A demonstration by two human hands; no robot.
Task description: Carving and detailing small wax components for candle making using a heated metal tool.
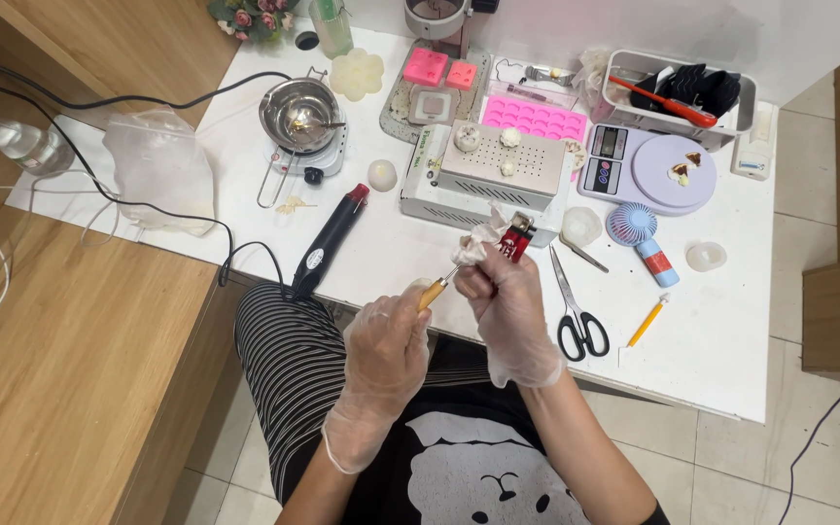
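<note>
Both my hands wear thin clear gloves and meet over the near edge of the white table (721, 340). My left hand (388, 342) grips a small tool with a yellow-orange handle (432, 293); its metal tip points up and right toward the other hand. My right hand (509, 309) holds a red lighter (516, 238) together with a small white lumpy piece (472, 248). The tool's tip touches or nearly touches that white piece.
Black-handled scissors (576, 316), a yellow pencil (647, 321) and a small blue fan (639, 233) lie to the right. A black heat gun (331, 238) lies left, a steel pot on a small burner (300, 119) behind it. Farther back: a perforated metal box (498, 170), pink moulds (534, 118), a purple scale (658, 167).
</note>
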